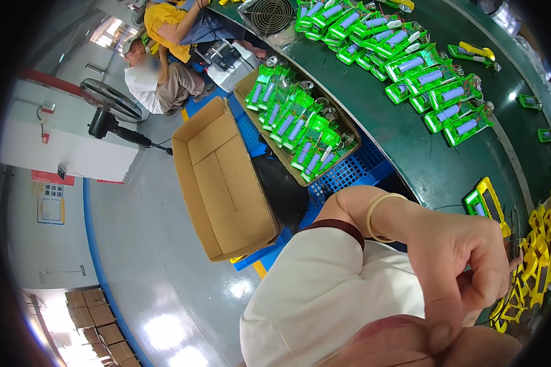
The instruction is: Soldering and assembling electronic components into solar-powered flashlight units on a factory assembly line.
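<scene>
A long dark green workbench (410,147) curves away, strewn with green plastic housings (438,92) holding blue cells. One hand (465,263), which side is unclear, hangs loosely curled and holds nothing, just beside yellow framed parts (542,257) at the right edge. These look light, stiff and brittle, best gripped by their rims. The other hand is hidden.

To the left of your green table (410,147) an open cardboard box (223,183) stands bare inside, with a blue crate (349,174) between the two. Beyond the box a black floor fan (111,104) stands, and a seated person (156,82) works near it.
</scene>
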Available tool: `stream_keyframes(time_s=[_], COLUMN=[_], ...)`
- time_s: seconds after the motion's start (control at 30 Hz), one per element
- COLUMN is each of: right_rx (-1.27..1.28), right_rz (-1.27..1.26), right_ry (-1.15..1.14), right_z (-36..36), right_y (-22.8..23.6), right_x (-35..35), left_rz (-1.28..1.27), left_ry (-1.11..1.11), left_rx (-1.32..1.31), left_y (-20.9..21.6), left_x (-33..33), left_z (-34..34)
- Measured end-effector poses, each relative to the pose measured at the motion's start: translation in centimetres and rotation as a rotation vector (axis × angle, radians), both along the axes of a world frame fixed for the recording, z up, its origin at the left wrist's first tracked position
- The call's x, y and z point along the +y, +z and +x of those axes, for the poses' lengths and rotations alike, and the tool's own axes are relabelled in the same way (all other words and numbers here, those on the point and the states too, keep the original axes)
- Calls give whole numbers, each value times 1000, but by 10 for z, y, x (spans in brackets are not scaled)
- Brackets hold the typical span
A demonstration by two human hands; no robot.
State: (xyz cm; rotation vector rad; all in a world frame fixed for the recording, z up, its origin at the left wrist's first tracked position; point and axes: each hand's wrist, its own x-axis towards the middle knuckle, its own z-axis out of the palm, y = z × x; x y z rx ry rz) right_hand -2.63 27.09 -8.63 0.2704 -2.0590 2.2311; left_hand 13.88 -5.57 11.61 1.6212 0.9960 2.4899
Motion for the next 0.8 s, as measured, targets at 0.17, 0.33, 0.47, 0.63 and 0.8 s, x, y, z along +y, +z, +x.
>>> stream_keyframes(time_s=[0.17, 0.33, 0.47, 0.63, 0.8], right_rx=[18, -12, 13, 72, 18], right_rz=[-2, -13, 23, 13, -14], right_ry=[30, -27, 3, -8, 8], right_z=[-4, 5, 8, 3, 4], right_y=[-2, 5, 10, 3, 3], right_x=[10, -2, -7, 4, 0], left_rz=[-43, -32, 81, 0, -75], left_ry=[-119, -155, -122, -108, -134], left_rx=[-18, 5, 5, 47, 58], left_y=[0, -1, -5, -2, -20], left_x=[9, 15, 14, 15, 11], left_z=[-5, -7, -11, -5, -6])
